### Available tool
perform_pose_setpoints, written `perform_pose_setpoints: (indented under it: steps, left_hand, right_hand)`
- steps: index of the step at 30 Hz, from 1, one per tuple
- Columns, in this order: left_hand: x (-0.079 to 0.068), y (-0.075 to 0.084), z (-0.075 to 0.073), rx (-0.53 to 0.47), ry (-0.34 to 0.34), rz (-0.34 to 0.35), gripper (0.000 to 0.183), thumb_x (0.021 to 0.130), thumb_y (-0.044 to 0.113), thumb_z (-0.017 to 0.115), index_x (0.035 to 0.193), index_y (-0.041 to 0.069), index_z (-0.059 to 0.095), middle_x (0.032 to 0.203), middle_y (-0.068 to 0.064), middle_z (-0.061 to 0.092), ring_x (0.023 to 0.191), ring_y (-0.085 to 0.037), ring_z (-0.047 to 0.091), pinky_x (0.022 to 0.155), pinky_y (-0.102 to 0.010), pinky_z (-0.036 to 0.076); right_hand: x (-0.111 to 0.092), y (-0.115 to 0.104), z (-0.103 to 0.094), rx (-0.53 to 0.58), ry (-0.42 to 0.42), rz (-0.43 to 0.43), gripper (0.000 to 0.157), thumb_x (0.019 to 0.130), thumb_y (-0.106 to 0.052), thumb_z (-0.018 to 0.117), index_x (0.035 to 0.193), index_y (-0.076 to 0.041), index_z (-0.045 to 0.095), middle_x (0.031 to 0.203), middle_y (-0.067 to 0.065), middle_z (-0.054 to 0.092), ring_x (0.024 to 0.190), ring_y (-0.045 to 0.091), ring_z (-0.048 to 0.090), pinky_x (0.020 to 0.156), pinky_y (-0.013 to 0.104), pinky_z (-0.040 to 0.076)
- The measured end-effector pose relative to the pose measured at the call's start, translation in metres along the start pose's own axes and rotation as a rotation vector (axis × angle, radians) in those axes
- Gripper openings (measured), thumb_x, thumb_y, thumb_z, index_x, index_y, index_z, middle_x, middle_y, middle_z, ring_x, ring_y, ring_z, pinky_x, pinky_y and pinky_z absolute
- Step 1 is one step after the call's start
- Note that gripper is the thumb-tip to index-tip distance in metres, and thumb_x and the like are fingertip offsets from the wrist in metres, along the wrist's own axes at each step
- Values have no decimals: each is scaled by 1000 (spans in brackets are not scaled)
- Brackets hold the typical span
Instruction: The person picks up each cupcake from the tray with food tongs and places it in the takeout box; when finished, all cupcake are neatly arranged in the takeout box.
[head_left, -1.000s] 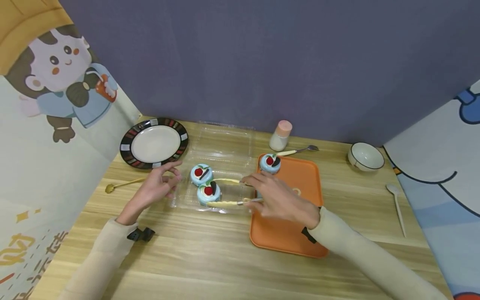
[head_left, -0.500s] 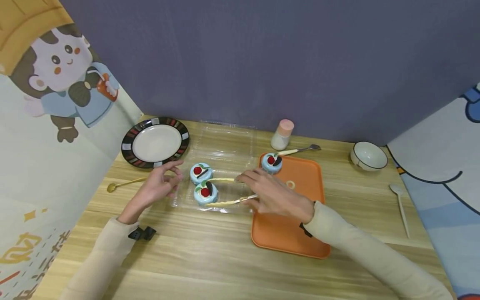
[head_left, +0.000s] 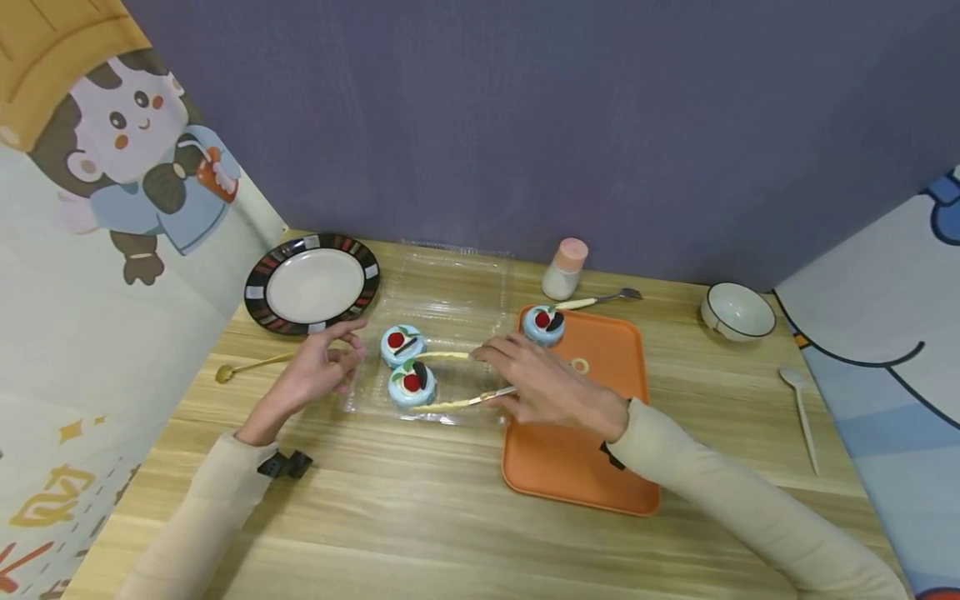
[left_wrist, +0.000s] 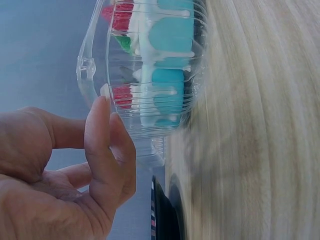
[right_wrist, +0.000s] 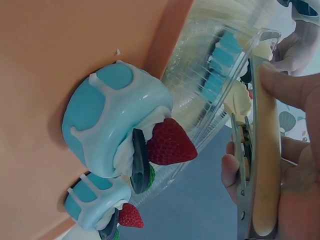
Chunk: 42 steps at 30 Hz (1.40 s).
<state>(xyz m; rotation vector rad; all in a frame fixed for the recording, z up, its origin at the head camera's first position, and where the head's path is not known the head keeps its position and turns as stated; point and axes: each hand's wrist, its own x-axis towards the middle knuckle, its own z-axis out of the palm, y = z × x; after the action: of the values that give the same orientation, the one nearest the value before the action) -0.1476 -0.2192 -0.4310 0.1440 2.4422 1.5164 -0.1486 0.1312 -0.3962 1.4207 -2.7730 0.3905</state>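
My right hand (head_left: pixel 551 383) grips tongs (right_wrist: pixel 267 150) with cream-coloured scalloped tips. The tips reach into a clear plastic clamshell box (head_left: pixel 465 387), one on each side of the nearer blue cupcake (head_left: pixel 411 387). Just behind it in the box sits another blue cupcake (head_left: pixel 402 346), topped like it with a strawberry and cookie. Beside the box's left end is my left hand (left_wrist: pixel 65 170), fingers loosely bent, a fingertip right at the clear rim. Two similar cupcakes stand on the orange tray (head_left: pixel 581 475): a near cupcake (right_wrist: pixel 115 120), hidden under my right hand in the head view, and a back-corner cupcake (head_left: pixel 543 326).
The box's lid (head_left: pixel 453 279) lies folded open toward the wall. Left of it is a dark-rimmed plate (head_left: pixel 315 286), with a gold spoon (head_left: pixel 255 365) below. A pink-capped shaker (head_left: pixel 565 269) and a fork (head_left: pixel 600 301) are behind the tray. A bowl (head_left: pixel 738 312) and white spoon (head_left: pixel 801 417) stand right.
My right hand has shifted slightly left with the tongs, and the nearer cupcake in the box has slid a little left. My left hand stays at the box's end.
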Motion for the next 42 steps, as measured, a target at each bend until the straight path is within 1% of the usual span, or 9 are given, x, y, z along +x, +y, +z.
perform_pose_setpoints:
  steps: [4,8,12,17,20,26,33,37,42]
  left_hand:
    - [0,0,0,3,-4,0,54,100,5,53,151,6,35,120,-23,50,66,-11,59,50,-32,60]
    - [0,0,-1,-2,-8,-5,54,100,6,53,151,7,36,121,-23,49,67,-11,59,51,-34,60]
    - [0,0,-1,-9,-13,-11,54,100,7,53,151,7,36,122,-22,49,67,-13,59,52,-34,61]
    - [0,0,-1,-11,-16,-15,54,100,7,53,151,8,36,122,-22,49,68,-13,59,52,-33,61]
    - [0,1,-2,-7,-16,-14,54,100,8,53,151,8,36,122,-22,49,68,-12,59,52,-32,61]
    - [1,0,-3,-9,-18,-18,54,100,9,53,152,9,35,122,-21,48,69,-13,60,52,-32,60]
    - [1,0,-3,-9,-18,-14,54,101,9,53,152,10,36,122,-21,48,69,-14,60,52,-32,61]
    - [1,1,-3,-5,-17,-11,54,101,8,53,151,9,36,122,-21,48,69,-13,60,52,-31,60]
    - [1,-1,-3,-10,-19,-11,54,100,8,53,152,9,35,122,-22,48,69,-13,60,52,-31,60]
  right_hand:
    - [-1,0,-2,-16,4,2,63,84,-36,78,137,-11,54,132,3,58,122,25,54,107,41,49]
    - [-6,0,-5,-11,11,22,63,85,-38,77,137,-11,53,131,2,58,121,24,54,101,40,53]
    - [-14,1,-10,12,11,63,63,86,-41,75,138,-13,52,132,-1,56,118,22,54,91,36,57]
    - [-30,3,-19,40,10,138,63,87,-42,73,140,-16,50,138,-2,53,123,25,54,89,41,59]
    - [-41,5,-24,41,40,174,66,86,-44,74,142,-17,50,140,0,53,125,28,54,88,45,59]
    - [-68,13,-32,64,107,207,70,82,-40,79,143,-20,49,136,-1,54,120,21,55,91,42,56]
    - [-105,24,-41,42,108,312,68,80,-38,81,139,-20,52,132,-6,54,119,17,55,93,42,56]
    - [-125,30,-40,30,115,367,71,77,-38,84,138,-17,53,133,-4,55,120,20,54,99,47,52]
    - [-146,37,-35,4,130,413,70,76,-36,85,136,-16,55,130,-3,58,115,22,55,96,46,51]
